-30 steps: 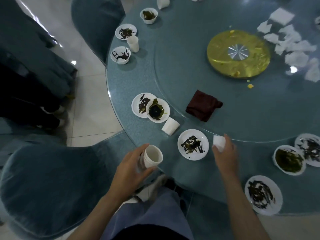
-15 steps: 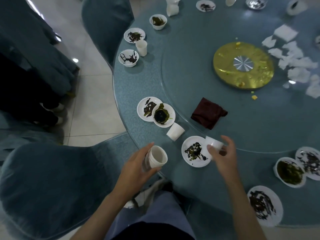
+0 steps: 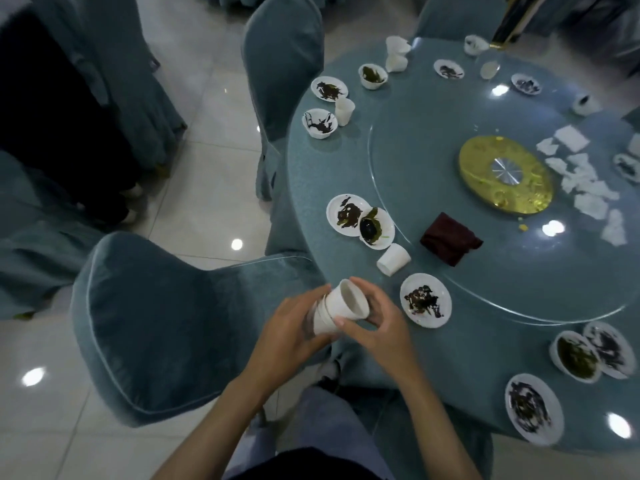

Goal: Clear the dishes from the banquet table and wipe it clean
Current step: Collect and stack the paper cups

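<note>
Holding a tilted stack of cups (image 3: 341,311) just off the table (image 3: 346,161) edge: the left hand (image 3: 287,327) wraps its base, the right hand (image 3: 377,323) curls round its rim. A cup on its side (image 3: 393,259) lies beyond, up and right, nearer the right hand.

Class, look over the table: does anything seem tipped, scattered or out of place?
A white paper cup lies on its side near the table edge, beside the dirty bowl. Crumpled white napkins lie scattered beside the gold centrepiece.
</note>
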A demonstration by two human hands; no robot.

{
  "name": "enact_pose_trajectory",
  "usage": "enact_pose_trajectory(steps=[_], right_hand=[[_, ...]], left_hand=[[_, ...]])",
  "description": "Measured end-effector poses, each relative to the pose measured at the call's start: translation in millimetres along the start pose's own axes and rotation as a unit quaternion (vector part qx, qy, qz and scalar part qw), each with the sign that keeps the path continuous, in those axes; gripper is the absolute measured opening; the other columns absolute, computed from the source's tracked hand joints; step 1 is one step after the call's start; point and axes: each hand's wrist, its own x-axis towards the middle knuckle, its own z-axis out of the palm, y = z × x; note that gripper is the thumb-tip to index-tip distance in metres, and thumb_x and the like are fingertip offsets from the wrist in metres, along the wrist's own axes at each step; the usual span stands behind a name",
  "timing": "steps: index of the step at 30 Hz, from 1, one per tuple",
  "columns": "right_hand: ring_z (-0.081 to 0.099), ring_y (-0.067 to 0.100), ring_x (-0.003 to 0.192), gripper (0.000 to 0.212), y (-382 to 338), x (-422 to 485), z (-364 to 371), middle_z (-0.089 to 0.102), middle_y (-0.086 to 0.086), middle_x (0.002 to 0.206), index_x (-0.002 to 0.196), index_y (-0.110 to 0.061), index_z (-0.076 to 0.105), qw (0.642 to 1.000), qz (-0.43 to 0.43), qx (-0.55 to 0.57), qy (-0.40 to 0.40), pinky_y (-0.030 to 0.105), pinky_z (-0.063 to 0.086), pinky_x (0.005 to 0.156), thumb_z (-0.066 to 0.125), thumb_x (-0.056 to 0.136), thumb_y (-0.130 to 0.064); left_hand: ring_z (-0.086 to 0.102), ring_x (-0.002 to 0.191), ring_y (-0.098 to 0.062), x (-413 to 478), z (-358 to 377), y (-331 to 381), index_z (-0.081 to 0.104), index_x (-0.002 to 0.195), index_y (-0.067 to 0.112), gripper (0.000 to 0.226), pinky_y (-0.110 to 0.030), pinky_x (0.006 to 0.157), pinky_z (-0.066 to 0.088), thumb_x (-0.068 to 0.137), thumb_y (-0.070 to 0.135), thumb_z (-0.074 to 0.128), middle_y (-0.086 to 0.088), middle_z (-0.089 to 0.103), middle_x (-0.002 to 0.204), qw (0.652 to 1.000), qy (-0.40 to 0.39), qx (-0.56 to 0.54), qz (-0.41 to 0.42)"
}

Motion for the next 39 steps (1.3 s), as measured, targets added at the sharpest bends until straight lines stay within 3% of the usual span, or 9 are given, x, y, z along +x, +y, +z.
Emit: enact_pose_trajectory(steps=[3,7,13,19,26,32,39], right_hand=[[0.063,0.011,0.125,0.057,-2.2,-16.6,27.6,0.068,-0.010,0.133,0.135,-0.028,0.061,1.000,0.012,-0.011,-0.024,0.032,0.054,0.101,0.086,0.084,-0.022],[0.065,0.009,0.121,0.055,-9.9,-30.1,56.0,0.070,-0.012,0.129,0.128,-0.034,0.065,0.999,0.018,-0.031,-0.027,0.038,0.054,0.103,0.085,0.078,-0.045],[0.066,0.005,0.120,0.050,-23.5,-34.0,57.8,0.071,-0.015,0.127,0.132,-0.028,0.064,0.996,0.000,-0.079,-0.048,0.032,0.053,0.104,0.084,0.086,-0.023],[0.066,0.008,0.120,0.052,-31.6,-23.0,35.3,0.071,-0.013,0.127,0.133,-0.024,0.063,0.984,-0.057,-0.150,-0.080,0.032,0.053,0.104,0.082,0.086,-0.014],[0.064,-0.002,0.119,0.052,-35.2,15.7,-2.8,0.072,-0.018,0.123,0.130,-0.034,0.064,0.983,-0.010,-0.145,-0.109,0.030,0.051,0.108,0.086,0.084,-0.032],[0.064,0.000,0.120,0.046,-24.6,53.8,-45.7,0.071,-0.018,0.125,0.129,-0.036,0.064,0.985,0.001,-0.111,-0.128,0.036,0.051,0.107,0.083,0.087,-0.033],[0.063,0.003,0.124,0.056,-5.4,90.8,-75.8,0.069,-0.017,0.130,0.137,-0.034,0.062,0.984,0.003,-0.078,-0.162,0.036,0.049,0.110,0.083,0.086,-0.043]], left_hand=[[0.054,0.127,-0.001,-29.3,-15.1,-20.4,0.052,0.145,0.041,0.072,-0.036,0.104,0.050,0.082,0.047,0.085,0.028,0.057,0.141,1.000,0.013,0.002,-0.011],[0.053,0.122,0.003,-55.7,-34.1,-37.0,0.050,0.145,0.046,0.075,-0.031,0.100,0.051,0.079,0.048,0.086,0.033,0.055,0.139,0.999,0.025,0.014,-0.016],[0.056,0.115,0.000,-61.9,-47.1,-39.2,0.054,0.144,0.043,0.075,-0.033,0.094,0.053,0.077,0.047,0.087,0.029,0.060,0.134,0.999,0.040,0.025,0.011],[0.058,0.120,-0.007,-37.8,-45.6,-23.8,0.054,0.141,0.045,0.071,-0.034,0.094,0.055,0.078,0.048,0.088,0.029,0.060,0.135,0.999,-0.028,-0.034,0.027],[0.057,0.114,0.004,4.4,-23.1,-11.6,0.047,0.141,0.053,0.077,-0.031,0.094,0.056,0.074,0.053,0.087,0.035,0.058,0.128,1.000,-0.007,0.028,0.006],[0.064,0.109,-0.005,50.0,4.5,1.5,0.050,0.142,0.054,0.078,-0.037,0.091,0.058,0.073,0.055,0.087,0.024,0.067,0.126,1.000,-0.019,0.008,-0.014],[0.062,0.119,-0.004,85.2,20.3,10.9,0.055,0.139,0.049,0.071,-0.026,0.094,0.057,0.079,0.033,0.090,0.027,0.063,0.132,0.998,-0.031,-0.027,-0.043]])
